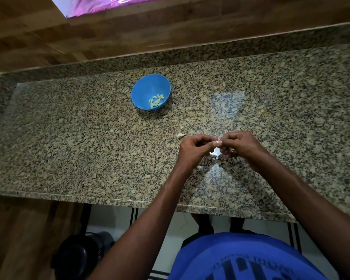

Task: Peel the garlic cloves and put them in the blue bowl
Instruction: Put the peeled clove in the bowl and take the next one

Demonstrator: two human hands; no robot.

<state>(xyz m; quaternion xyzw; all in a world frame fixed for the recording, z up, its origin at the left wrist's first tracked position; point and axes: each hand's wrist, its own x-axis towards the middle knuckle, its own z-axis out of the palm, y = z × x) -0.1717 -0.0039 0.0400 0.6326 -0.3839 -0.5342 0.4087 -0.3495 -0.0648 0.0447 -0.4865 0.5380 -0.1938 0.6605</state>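
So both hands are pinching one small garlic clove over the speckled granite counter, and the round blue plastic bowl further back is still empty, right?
Not quite. The round blue plastic bowl is not empty: the head view shows several pale peeled garlic cloves lying in it. The rest holds: the left hand and right hand pinch one small garlic clove over the speckled granite counter.

Blue shirt [251, 257] with dark printed lettering; bare forearms, no sleeves visible.

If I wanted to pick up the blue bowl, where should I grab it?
Probably by the rim. The blue bowl stands upright on the counter, mouth open, apart from both hands. Come from above on its near-right edge, thumb outside, fingers just inside, well above the peeled cloves lying at the bottom. Its round sides look harder to hold.
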